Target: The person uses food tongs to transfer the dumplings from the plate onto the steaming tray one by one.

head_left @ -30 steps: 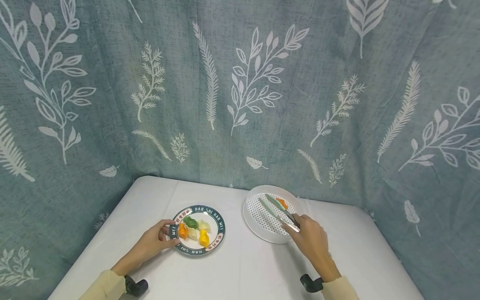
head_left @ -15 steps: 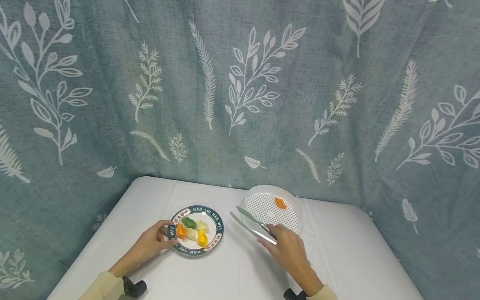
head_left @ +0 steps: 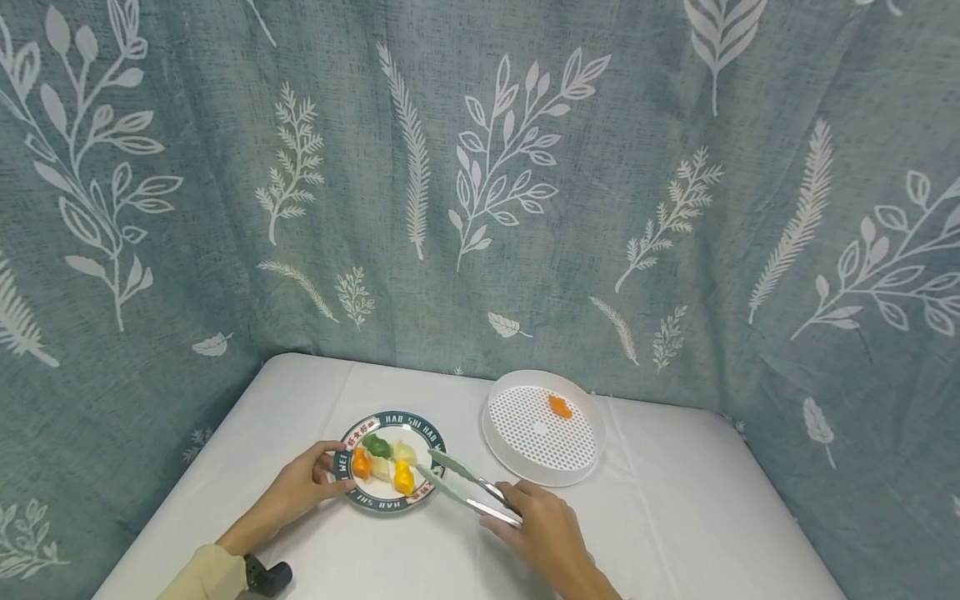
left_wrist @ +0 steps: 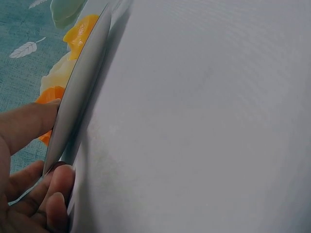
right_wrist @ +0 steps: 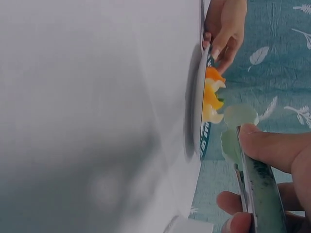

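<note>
My left hand (head_left: 311, 479) grips the left rim of a plate (head_left: 386, 505) with a dark green lettered border, thumb on top and fingertips underneath. Several dumpling-shaped pieces sit on the plate: a green one (head_left: 377, 446), an orange one (head_left: 361, 463), a yellow one (head_left: 403, 478) and pale ones (head_left: 381, 468). In my right hand (head_left: 543, 529) is a pair of tongs (head_left: 491, 497) with green tips and metal arms. The tips are spread, with nothing between them, over the plate's right side by the yellow dumpling. The right wrist view shows my thumb (right_wrist: 257, 141) pressing along one tong arm.
Behind my right hand stands a round white steamer tray (head_left: 495, 446) with a perforated bottom, holding one orange dumpling (head_left: 559, 407). A white cloth (head_left: 465, 558) covers the table. A leaf-patterned curtain (head_left: 450, 317) hangs along the back and sides.
My right hand has carried the tongs from over the steamer tray leftward and nearer, to the plate. The orange dumpling stays in the tray. The left hand holds the plate in place.
</note>
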A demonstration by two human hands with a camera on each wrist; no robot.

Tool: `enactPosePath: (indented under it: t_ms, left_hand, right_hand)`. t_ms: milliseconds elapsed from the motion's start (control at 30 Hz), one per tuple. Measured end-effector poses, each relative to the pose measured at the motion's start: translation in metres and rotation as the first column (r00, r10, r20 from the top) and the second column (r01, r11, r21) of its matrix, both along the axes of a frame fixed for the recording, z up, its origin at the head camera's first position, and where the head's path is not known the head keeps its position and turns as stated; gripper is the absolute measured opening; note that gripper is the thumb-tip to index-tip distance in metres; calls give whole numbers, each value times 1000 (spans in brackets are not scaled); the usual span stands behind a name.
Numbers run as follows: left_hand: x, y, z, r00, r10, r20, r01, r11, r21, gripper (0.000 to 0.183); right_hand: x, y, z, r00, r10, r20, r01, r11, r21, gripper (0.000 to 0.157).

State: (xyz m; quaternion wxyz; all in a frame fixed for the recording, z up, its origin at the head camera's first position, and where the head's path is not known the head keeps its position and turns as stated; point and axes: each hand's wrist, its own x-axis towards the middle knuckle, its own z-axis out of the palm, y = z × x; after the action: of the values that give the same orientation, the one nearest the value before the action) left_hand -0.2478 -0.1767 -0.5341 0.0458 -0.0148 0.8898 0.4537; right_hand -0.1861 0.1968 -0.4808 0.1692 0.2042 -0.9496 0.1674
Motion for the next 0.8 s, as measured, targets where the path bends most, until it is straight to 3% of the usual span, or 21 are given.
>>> enactPosePath:
  t_ms: [167, 333, 800]
  left_hand:
    - [-1, -1, -2, 1000, -6, -5, 6, 1000, 8, 79]
    - [-1, -2, -3, 1000, -12, -10, 12, 1000, 15, 80]
    - [-1, -1, 0, 1000, -4, 14, 4, 1000, 9, 80]
  right_hand:
    - [8, -10, 2, 996, -10, 88, 9, 1000, 8, 44]
    - [14, -19, 3, 972, -59, 229, 53, 998, 35, 51]
    - [15, -34, -6, 965, -96, 242, 80, 994, 75, 52]
